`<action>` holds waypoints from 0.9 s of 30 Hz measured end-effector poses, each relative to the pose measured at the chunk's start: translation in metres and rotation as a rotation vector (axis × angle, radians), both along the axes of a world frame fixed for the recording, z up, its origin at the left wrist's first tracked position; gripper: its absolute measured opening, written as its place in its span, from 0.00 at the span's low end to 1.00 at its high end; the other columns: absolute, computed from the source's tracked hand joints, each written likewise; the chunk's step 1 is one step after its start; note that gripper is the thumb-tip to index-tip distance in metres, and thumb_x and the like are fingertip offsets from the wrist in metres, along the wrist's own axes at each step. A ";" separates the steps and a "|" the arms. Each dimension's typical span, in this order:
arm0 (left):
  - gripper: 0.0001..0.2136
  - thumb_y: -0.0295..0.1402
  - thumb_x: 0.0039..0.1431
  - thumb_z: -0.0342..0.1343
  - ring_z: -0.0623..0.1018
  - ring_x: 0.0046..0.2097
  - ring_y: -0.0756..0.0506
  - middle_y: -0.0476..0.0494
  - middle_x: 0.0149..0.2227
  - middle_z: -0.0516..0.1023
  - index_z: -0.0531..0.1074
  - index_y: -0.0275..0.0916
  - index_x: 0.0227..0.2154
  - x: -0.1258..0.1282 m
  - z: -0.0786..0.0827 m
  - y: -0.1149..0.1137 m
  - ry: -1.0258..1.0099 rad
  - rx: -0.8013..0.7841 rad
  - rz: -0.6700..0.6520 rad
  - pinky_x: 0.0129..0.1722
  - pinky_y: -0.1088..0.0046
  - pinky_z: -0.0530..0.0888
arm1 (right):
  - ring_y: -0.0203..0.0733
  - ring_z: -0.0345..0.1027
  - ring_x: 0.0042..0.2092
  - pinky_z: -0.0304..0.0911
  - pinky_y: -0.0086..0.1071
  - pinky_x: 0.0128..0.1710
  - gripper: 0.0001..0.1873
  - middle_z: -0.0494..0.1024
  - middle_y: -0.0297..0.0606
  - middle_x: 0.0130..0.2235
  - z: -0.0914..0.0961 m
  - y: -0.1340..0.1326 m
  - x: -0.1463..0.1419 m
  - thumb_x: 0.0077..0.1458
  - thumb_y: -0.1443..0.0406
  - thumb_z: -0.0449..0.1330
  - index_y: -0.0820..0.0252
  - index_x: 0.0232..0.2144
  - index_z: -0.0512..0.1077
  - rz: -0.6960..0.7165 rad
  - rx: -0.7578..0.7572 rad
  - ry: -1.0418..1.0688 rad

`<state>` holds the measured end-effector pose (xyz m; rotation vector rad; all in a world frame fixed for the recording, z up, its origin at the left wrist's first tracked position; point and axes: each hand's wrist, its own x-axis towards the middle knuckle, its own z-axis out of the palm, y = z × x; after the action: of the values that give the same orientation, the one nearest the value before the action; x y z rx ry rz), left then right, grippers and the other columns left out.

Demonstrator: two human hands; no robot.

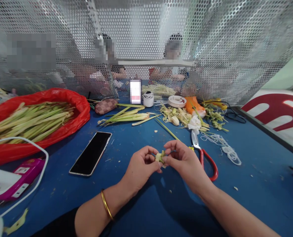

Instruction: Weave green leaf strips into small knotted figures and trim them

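Over the blue table (141, 210), my left hand (140, 166) and my right hand (183, 163) meet at the middle. Both pinch a small folded piece of pale green leaf (160, 156) between fingertips and thumbs. A gold bangle circles my left wrist. Red-handled scissors (205, 154) lie just right of my right hand, blades pointing away. A black phone (91, 152) lies flat to the left of my left hand.
A red plastic bag (37, 131) full of green leaf strips sits far left. Loose stalks (126, 117) and leaf scraps (183, 117) lie at the back, with white string (225, 146), a tape roll (177, 101) and a small pouch (106, 106). Perforated metal screen (222, 49) walls the table; people sit beyond it.
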<state>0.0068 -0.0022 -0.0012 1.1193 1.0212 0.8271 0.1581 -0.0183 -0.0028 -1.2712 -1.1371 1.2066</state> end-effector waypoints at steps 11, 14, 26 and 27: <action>0.14 0.28 0.43 0.63 0.77 0.26 0.49 0.54 0.20 0.75 0.65 0.39 0.31 0.000 0.001 -0.003 -0.028 -0.025 0.024 0.32 0.72 0.72 | 0.35 0.66 0.28 0.63 0.30 0.29 0.12 0.76 0.33 0.27 0.001 0.001 -0.002 0.40 0.66 0.65 0.61 0.32 0.72 0.102 -0.136 0.124; 0.12 0.29 0.43 0.64 0.77 0.27 0.48 0.51 0.20 0.76 0.66 0.38 0.28 0.000 0.000 -0.004 0.005 -0.029 0.066 0.33 0.73 0.71 | 0.35 0.68 0.28 0.63 0.30 0.30 0.13 0.76 0.33 0.27 -0.003 0.001 -0.004 0.40 0.67 0.64 0.61 0.33 0.72 0.070 -0.121 0.114; 0.07 0.33 0.46 0.64 0.77 0.28 0.47 0.46 0.22 0.79 0.73 0.37 0.22 0.002 -0.002 -0.005 0.065 0.040 0.154 0.34 0.73 0.72 | 0.35 0.68 0.26 0.64 0.29 0.28 0.11 0.74 0.30 0.26 -0.004 0.000 -0.009 0.40 0.66 0.65 0.59 0.30 0.71 -0.016 -0.085 0.180; 0.08 0.35 0.47 0.64 0.77 0.28 0.48 0.46 0.22 0.79 0.73 0.36 0.22 0.002 -0.002 -0.005 0.053 0.031 0.147 0.34 0.73 0.73 | 0.34 0.68 0.26 0.64 0.29 0.29 0.11 0.74 0.30 0.26 -0.003 -0.001 -0.008 0.40 0.66 0.65 0.59 0.30 0.71 -0.015 -0.082 0.177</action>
<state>0.0085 -0.0069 -0.0029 1.1066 1.1486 0.9379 0.1497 -0.0189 -0.0054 -1.2053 -0.9568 1.3387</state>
